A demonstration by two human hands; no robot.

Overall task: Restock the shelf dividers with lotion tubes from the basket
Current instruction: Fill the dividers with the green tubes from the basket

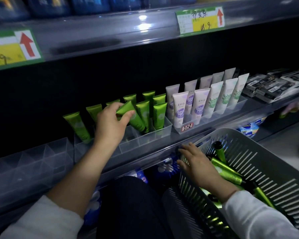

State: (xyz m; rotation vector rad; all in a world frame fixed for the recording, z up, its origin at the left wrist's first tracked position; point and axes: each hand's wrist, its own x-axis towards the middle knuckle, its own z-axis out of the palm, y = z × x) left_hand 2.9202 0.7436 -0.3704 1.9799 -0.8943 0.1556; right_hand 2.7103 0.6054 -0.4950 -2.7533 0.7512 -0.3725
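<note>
Shelf point(162, 143): purple tubes point(199, 107), black boxes point(269, 85) right of held green tube point(136, 119).

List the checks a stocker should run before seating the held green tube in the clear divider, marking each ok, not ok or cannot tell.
1. Left hand grips the green tube: ok, fingers and thumb curl round it.
2. Tube upright like its neighbours: not ok, it leans.
3. Empty slot in the clear divider below the tube: ok.
4. Basket holds spare tubes: ok.
5. Right hand gripping the next tube: not ok, fingers straight.
</note>
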